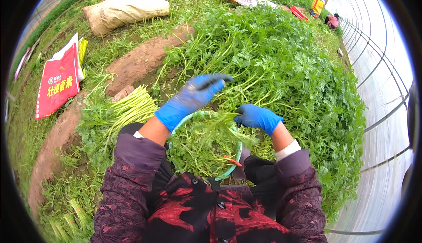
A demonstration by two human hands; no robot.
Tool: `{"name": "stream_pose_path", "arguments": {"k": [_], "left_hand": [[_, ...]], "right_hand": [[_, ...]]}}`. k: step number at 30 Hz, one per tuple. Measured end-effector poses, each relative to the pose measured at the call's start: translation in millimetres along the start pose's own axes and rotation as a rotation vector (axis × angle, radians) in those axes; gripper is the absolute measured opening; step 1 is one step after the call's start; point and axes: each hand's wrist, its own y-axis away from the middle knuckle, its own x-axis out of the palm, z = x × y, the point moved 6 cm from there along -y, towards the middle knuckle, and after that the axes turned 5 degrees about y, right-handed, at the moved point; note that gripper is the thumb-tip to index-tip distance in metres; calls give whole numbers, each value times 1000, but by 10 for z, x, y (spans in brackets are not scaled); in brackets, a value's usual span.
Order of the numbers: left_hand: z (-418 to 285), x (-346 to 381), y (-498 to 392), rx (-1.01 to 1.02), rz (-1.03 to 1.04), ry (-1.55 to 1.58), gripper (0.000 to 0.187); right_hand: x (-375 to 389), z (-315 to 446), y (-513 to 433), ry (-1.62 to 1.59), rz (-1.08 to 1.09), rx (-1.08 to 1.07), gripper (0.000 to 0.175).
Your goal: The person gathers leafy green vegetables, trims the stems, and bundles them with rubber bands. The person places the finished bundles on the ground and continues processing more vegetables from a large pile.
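Observation:
My left hand (pixel 201 91), in a soiled blue glove, is extended at the edge of the leafy green plants (pixel 270 61). Its fingers point right, and nothing shows in them. My right hand (pixel 258 119), gloved in blue too, pinches a leafy sprig (pixel 224 122) over a round container with a pale green rim (pixel 238 157). Loose leaves and thin stems (pixel 201 150) fill that container. A small red object (pixel 234 161) lies at its right side, partly hidden. Beside my left knee rests a pile of cut stems (pixel 133 109), their leaves toward me.
Bundles of stems tied with bands (pixel 79 211) lie at lower left. A red printed sack (pixel 59 78) and a stuffed whitish sack (pixel 128 8) lie beyond a bare soil ridge (pixel 141 61). Plastic greenhouse sheeting (pixel 382 127) curves along the right. Another person (pixel 332 21) crouches far off.

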Motion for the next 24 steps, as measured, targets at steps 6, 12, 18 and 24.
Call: {"name": "stream_pose_path", "arguments": {"k": [6,12,18,24], "left_hand": [[367,580,225,-520,134,113,56],[316,596,359,-687,127,131,43],[267,513,412,-660,36,437,29],[332,558,365,-611,38,494,31]], "right_hand": [[-347,458,58,62,86,-207,30],[-784,396,251,-66,124,-142,27],[-1148,-343,442,-329,-363,92,33],[-827,-27,336,-795,-472,-516,55]]}}
